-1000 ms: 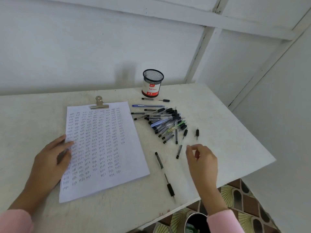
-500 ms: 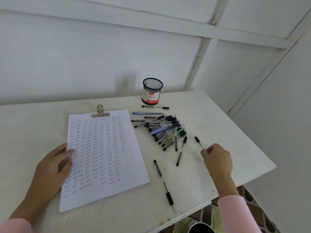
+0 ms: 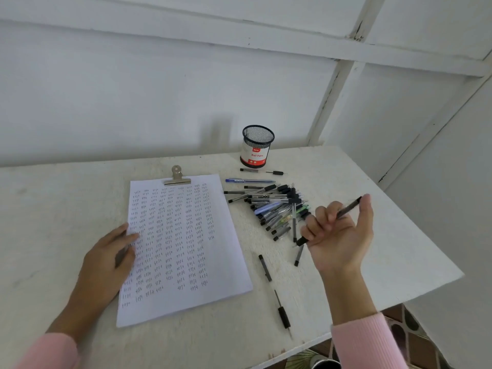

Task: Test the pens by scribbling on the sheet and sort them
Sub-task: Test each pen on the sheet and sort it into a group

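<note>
Presently on the white table [image 3: 80,198]: 1 sheet [image 3: 221,251] under a metal clip [image 3: 177,178], covered in rows of small scribbles down to its lower part. Left hand [image 3: 106,258] lies flat, fingers spread, on the sheet's left edge, gripping nothing. Right hand [image 3: 339,235] is raised above the table, palm up, fingers curled around 1 dark pen [image 3: 347,209]; the pen's upper end rests against the thumb, its lower black end pokes out below the little finger. Pile of pens [image 3: 277,209] lies right of the sheet, just left of the right hand. Mesh pen cup [image 3: 256,147], upright, near the wall; 1 loose pen [image 3: 262,171] just in front of it. Further loose pieces, between sheet and table edge: 1 short black barrel [image 3: 265,267], 1 thin pen part with grip [image 3: 282,311].
</note>
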